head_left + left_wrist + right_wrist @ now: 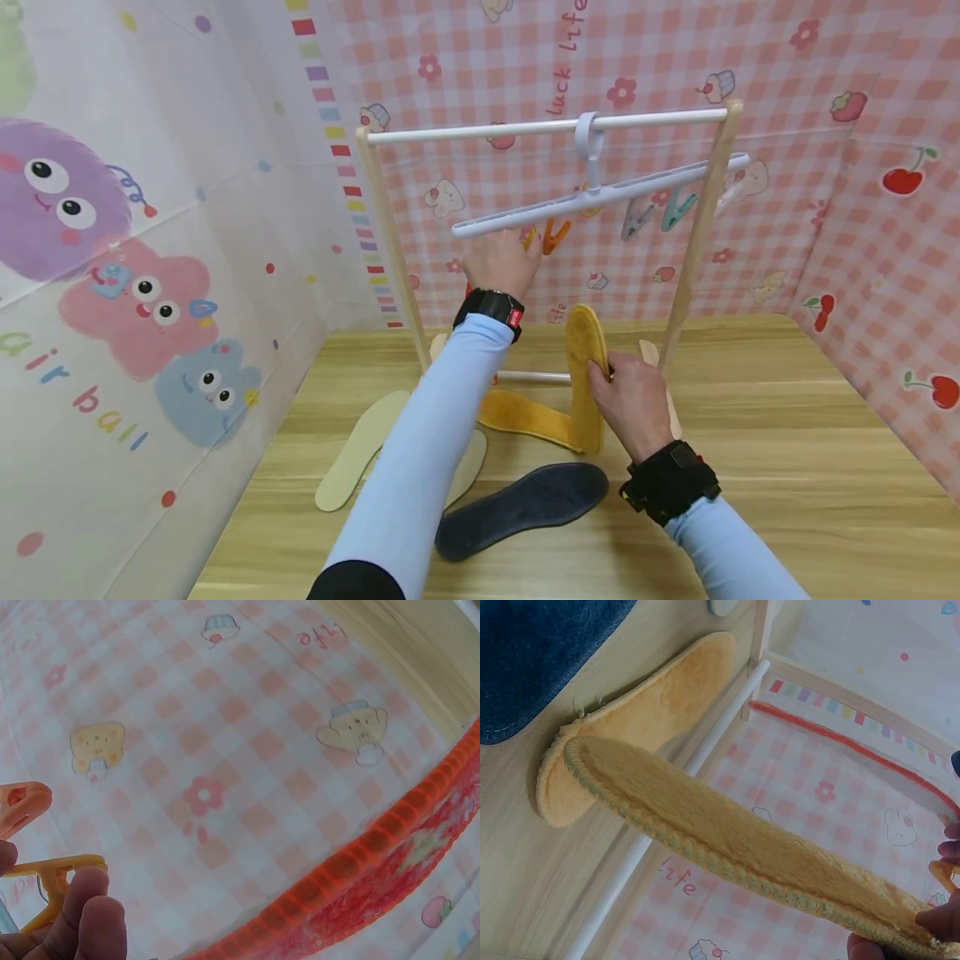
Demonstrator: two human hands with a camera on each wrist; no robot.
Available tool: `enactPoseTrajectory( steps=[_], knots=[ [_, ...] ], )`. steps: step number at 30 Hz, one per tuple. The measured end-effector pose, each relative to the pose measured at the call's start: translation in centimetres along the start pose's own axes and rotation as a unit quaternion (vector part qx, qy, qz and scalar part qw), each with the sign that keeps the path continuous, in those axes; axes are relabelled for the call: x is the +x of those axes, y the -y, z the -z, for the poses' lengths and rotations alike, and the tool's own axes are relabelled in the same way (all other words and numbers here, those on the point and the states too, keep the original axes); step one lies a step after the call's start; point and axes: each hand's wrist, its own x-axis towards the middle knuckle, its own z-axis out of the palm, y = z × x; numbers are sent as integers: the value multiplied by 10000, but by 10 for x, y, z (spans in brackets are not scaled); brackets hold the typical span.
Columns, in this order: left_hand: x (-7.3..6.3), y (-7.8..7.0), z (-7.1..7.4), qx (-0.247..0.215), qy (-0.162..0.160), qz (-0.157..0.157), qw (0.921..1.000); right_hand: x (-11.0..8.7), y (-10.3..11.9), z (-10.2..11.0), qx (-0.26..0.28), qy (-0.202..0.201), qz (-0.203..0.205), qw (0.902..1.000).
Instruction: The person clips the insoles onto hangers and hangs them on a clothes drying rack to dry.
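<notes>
My left hand (pixel 501 262) is raised just below the left end of the white hanger (pixel 525 215). Between thumb and fingers it pinches a yellow clothes peg (pixel 75 862). Beside that hand hangs a red fuzzy insole (pixel 352 919) with an orange stitched edge, mostly hidden by the hand in the head view. My right hand (pixel 633 400) grips a yellow fuzzy insole (pixel 585 367) by its edge and holds it upright. A second yellow insole (pixel 517 414) lies on the table behind it.
The hanger tilts from a wooden rack (pixel 693 242) with a white bar (pixel 480 132). Orange (pixel 553 238), grey (pixel 636 220) and teal (pixel 677 210) pegs hang from it. A dark blue insole (pixel 525 508) and cream insoles (pixel 360 450) lie on the wooden table (pixel 787 467).
</notes>
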Motion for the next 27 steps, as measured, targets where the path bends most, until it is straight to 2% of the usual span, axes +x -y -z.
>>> enactPoseTrajectory(
  steps=[9, 15, 19, 23, 27],
  knots=[
    [2, 20, 12, -32, 258, 252, 9993, 3, 8, -4, 34, 35, -19, 10000],
    [2, 24, 18, -234, 72, 234, 9994, 7, 14, -6, -31, 74, 102, 9999],
    [2, 25, 22, -484, 48, 255, 9985, 11, 20, -7, -165, 15, 330, 9993],
    [1, 26, 27, -642, 283, 305, 9971, 14, 25, -10, -411, -237, 778, 9958],
    [-1, 25, 34, -607, 627, 329, 9956, 18, 30, -15, -610, -368, 1034, 9921]
  ],
)
